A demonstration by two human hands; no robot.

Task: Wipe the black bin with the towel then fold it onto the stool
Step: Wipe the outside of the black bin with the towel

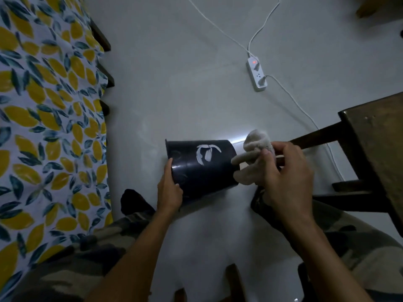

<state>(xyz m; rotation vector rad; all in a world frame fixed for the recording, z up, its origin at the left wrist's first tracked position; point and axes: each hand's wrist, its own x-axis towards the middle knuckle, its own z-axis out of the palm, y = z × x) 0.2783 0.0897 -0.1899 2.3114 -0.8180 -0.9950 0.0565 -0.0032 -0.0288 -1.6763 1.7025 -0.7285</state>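
Observation:
The black bin [202,168] is tipped on its side above the floor, with a white logo on its wall and its rim to the left. My left hand [170,190] grips the rim end. My right hand [283,173] holds a bunched pale towel [254,155] pressed against the bin's right end, its base. The dark wooden stool [375,149] stands at the right, just beyond my right hand.
A bed with a lemon-print sheet [48,127] runs along the left. A white power strip [257,74] with cables lies on the grey floor behind the bin. My camouflage-trousered legs [72,269] fill the bottom corners.

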